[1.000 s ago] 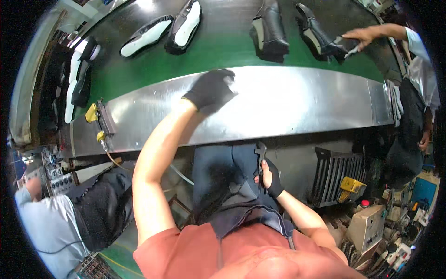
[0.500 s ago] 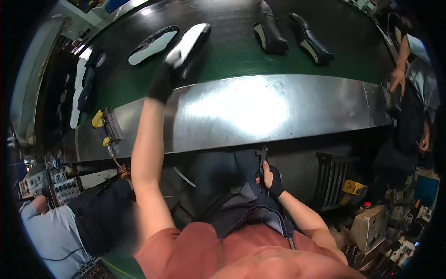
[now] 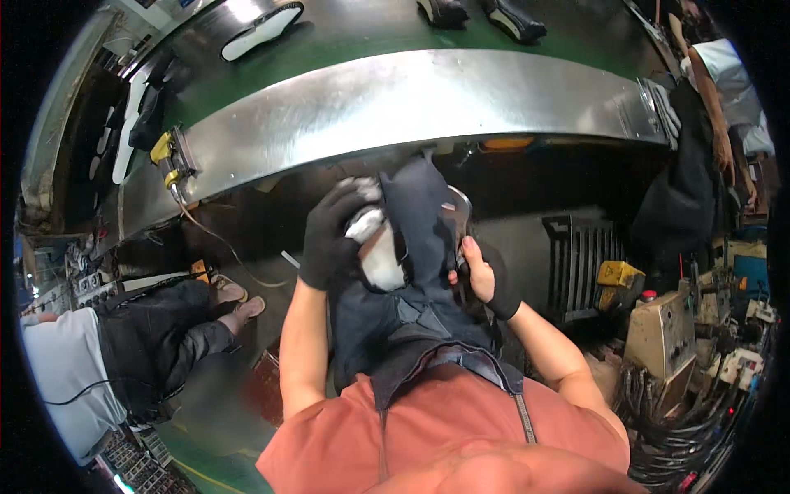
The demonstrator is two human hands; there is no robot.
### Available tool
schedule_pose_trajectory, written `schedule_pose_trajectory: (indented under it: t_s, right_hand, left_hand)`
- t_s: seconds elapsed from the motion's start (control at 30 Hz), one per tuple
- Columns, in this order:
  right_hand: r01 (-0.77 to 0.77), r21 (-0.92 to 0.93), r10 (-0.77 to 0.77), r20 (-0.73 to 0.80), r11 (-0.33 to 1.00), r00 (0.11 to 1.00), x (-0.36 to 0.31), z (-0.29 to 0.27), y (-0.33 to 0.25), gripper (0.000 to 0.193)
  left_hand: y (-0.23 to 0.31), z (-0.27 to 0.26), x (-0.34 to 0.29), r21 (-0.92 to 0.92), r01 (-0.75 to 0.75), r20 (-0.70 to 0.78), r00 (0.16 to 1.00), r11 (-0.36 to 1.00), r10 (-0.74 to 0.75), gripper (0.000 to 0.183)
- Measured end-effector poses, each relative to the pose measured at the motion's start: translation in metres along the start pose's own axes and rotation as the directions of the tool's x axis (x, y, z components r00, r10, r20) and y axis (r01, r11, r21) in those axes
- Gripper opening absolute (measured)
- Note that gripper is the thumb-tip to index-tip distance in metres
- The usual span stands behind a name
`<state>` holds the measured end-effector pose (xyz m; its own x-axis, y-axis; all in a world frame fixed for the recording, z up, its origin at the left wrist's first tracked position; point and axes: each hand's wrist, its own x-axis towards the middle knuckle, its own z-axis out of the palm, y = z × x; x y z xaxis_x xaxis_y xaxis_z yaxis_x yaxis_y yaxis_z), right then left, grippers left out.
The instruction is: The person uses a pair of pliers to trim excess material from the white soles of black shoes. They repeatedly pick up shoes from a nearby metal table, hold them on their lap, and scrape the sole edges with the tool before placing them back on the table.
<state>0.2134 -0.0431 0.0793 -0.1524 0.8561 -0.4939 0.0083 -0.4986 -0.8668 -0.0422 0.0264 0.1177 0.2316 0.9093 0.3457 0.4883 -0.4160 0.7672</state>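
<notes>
My left hand [image 3: 333,235], in a dark glove with whitish fingertips, is closed on a dark shoe upper with a white sole side [image 3: 383,262]. The shoe is over my lap, close to my dark apron [image 3: 424,218]. My right hand [image 3: 481,280], in a dark glove with bare thumb and fingertips, is wrapped round a dark metal hand tool [image 3: 457,216]. Motion and the hand partly hide the tool, so its exact kind does not show. The tool is at the right of the apron, apart from the shoe.
A metal ledge [image 3: 395,90] runs before a green belt, where another white-soled shoe upper [image 3: 263,31] and dark shoes [image 3: 514,20] lie. A yellow tool with a hose [image 3: 171,160] rests at the ledge's left. Machine boxes [image 3: 658,329] stand at right; co-workers are on both sides.
My left hand has brought the white-soled shoe upper from the belt down to my lap. My right hand keeps the tool near the apron. The view has tilted downward.
</notes>
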Motion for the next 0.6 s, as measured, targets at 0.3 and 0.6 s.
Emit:
schedule_pose_trajectory:
  t_s: [0.3, 0.6]
  right_hand:
    - [0.162, -0.058, -0.142, 0.26, 0.985, 0.955, 0.008, 0.023, 0.013, 0.046]
    - [0.188, -0.292, -0.105, 0.277, 0.938, 0.955, 0.007, 0.042, -0.046, 0.051]
  left_hand:
    - [-0.038, 0.058, 0.044, -0.612, 0.422, 0.309, 0.906, 0.669, -0.288, 0.054]
    - [-0.046, 0.072, 0.037, -0.716, 0.205, 0.092, 0.975, 0.667, -0.201, 0.078]
